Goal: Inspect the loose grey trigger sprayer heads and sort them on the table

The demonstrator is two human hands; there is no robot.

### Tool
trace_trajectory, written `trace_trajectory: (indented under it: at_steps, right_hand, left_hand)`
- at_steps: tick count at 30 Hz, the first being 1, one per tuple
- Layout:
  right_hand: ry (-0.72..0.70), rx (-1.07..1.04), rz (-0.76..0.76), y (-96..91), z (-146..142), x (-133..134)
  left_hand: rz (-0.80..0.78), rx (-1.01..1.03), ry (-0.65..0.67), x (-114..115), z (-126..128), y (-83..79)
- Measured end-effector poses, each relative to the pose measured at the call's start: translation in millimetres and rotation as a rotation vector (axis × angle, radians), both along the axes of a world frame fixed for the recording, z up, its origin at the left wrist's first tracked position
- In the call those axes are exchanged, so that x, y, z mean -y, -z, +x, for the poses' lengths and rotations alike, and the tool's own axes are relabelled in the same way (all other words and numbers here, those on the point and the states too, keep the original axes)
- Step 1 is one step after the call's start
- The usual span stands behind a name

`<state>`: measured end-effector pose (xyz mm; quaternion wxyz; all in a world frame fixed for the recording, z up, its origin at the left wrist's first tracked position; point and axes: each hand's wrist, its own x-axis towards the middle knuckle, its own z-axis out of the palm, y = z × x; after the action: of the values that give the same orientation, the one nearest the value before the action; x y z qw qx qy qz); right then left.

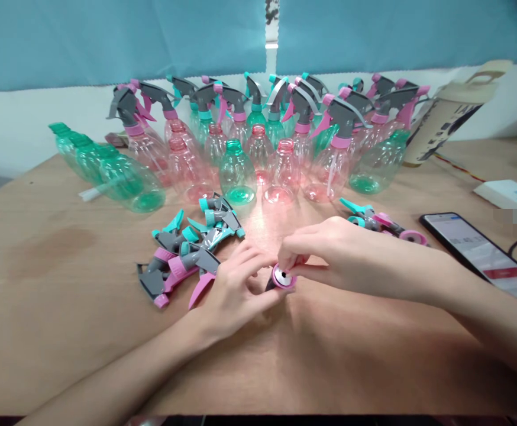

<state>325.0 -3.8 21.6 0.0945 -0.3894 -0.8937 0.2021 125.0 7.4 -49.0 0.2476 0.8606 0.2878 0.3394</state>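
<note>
Low over the table, my left hand (236,281) is closed round a spray head (284,277) with a pink collar. The open end of the collar faces up and shows a white disc with a dark hole. My right hand (325,251) pinches at the collar's rim, its fingertips touching there; whether it holds a small part I cannot make out. Left of my left hand lies a pile of loose spray heads (191,251), grey with pink or turquoise collars. Beyond my right hand are a few more spray heads (380,222).
Green and pink clear bottles (238,177) stand in rows behind, several with spray heads (305,109) fitted. Green bottles (125,180) lean at the left beside white tubes (101,190). At right are a phone (484,254), a white box (509,192) and a tilted large cup (451,115).
</note>
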Motion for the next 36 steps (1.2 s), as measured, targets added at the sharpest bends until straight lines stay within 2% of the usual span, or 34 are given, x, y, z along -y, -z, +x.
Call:
trace_trajectory:
  at_steps: [4, 10, 15, 19, 24, 30, 33, 36]
  right_hand:
    - [-0.004, 0.038, 0.072, -0.3, 0.5, 4.3]
    - [-0.049, -0.042, 0.153, 9.1, -0.9, 7.5]
    - [-0.053, -0.071, 0.135, 12.6, -4.3, 7.1]
    - [0.003, -0.079, 0.065, 5.0, 1.0, 3.8]
    - [0.059, 0.008, 0.068, -1.7, 5.5, 2.5]
    - [-0.017, -0.037, 0.087, 13.5, -4.0, 5.4]
    - [-0.004, -0.065, 0.146, 20.2, -12.0, 6.8]
    - [0.044, -0.033, 0.155, 17.8, -16.1, 9.4]
  left_hand:
    - [0.005, -0.027, 0.031, -0.8, -1.3, -2.9]
    - [0.003, -0.068, 0.024, 1.2, -2.6, -2.3]
    - [-0.006, -0.068, 0.058, 2.2, -1.2, 0.4]
    - [-0.050, -0.067, 0.047, 1.3, -0.5, -3.1]
    - [-0.021, -0.072, 0.019, 0.6, 0.0, -5.5]
    - [0.030, -0.033, 0.056, -0.7, 0.3, 1.9]
    - [0.041, 0.000, 0.049, -1.2, 1.2, 5.0]
    - [0.034, 0.003, 0.009, -0.8, 3.6, 4.9]
